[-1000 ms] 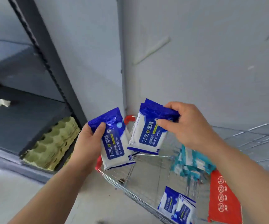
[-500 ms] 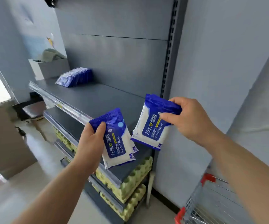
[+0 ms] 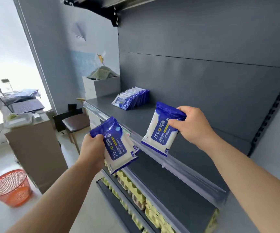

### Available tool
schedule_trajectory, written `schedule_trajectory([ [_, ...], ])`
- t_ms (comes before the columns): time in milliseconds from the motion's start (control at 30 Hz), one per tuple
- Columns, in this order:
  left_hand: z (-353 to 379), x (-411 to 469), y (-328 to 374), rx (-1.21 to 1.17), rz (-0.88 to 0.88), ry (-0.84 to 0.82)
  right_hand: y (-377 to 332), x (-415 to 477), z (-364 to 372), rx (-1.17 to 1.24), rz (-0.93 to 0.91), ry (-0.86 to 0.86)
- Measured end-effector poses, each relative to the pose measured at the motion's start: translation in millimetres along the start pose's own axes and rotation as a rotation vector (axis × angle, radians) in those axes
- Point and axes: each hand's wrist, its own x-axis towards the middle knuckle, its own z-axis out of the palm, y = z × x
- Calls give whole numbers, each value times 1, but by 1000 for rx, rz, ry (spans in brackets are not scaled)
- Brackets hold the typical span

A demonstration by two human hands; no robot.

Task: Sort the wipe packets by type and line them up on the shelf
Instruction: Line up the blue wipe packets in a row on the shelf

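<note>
Packets of the same blue alcohol type fill both hands: my left hand (image 3: 92, 147) grips a left packet (image 3: 119, 147), my right hand (image 3: 191, 125) pinches a right packet (image 3: 161, 130) over the shelf (image 3: 194, 148), bound for the matching row (image 3: 130, 98) far left.

- One head view only; nothing is shared with a second view.
- The scene is seen from above, facing forward and down along the shelf (image 3: 194, 135).
- Both forearms are seen close, entering from 6 o'clock.
</note>
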Motion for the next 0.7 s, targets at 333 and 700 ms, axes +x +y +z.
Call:
schedule_trajectory([
  [333,2,182,37,78,-1,-14,4,155,101,11,46,-8],
  [700,18,361,58,170,-5,-221,48,276,182,78,344,104],
])
